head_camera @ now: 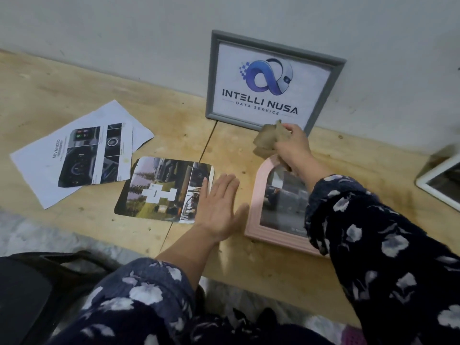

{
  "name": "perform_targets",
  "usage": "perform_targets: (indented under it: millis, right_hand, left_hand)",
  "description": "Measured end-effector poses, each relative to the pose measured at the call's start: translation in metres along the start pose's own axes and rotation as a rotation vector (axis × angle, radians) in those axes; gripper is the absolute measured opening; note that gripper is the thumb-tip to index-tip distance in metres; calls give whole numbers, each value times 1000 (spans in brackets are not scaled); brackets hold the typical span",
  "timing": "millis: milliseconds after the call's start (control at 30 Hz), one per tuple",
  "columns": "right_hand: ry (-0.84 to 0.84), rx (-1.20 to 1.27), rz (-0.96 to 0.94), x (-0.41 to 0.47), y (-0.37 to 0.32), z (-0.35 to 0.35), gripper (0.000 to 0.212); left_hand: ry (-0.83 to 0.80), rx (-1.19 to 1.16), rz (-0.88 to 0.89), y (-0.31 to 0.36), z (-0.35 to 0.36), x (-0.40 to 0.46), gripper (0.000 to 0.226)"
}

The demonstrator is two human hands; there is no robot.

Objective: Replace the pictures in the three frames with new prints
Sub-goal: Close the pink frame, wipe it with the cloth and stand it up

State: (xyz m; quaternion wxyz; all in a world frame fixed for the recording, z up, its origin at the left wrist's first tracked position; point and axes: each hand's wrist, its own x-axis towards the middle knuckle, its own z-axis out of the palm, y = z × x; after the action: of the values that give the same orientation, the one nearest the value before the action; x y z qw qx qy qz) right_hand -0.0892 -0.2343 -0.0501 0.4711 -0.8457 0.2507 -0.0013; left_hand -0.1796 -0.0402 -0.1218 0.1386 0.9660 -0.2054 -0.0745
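Note:
A grey frame (271,58) with a logo print leans upright against the wall. My right hand (295,149) grips a crumpled brown cloth (267,138) just in front of that frame's lower edge. Below it a pink arched frame (258,195) lies flat on the wooden table (74,90), partly hidden by my right sleeve. My left hand (217,206) lies flat and open between the pink frame and a rounded photo print (164,190), its fingertips touching the print's right edge. A white frame (440,185) shows at the right edge.
Printed sheets (74,155) with car pictures lie at the left, overlapping one another. A black chair (37,290) stands at the lower left, by the table's front edge. The wall runs along the table's back.

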Motion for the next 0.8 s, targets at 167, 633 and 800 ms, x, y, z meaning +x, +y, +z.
perform_targets:
  millis: [167, 633, 800]
  right_hand:
    - [65, -334, -222, 2, 32, -34, 55]
    - [-212, -1209, -540, -7, 57, -2, 70]
    - [-126, -1083, -856, -36, 76, 23, 45]
  left_hand:
    - [-48, 11, 221, 9, 17, -23, 110]
    - [50, -36, 175, 5, 31, -25, 107]
    - [79, -64, 158, 7, 30, -27, 104]
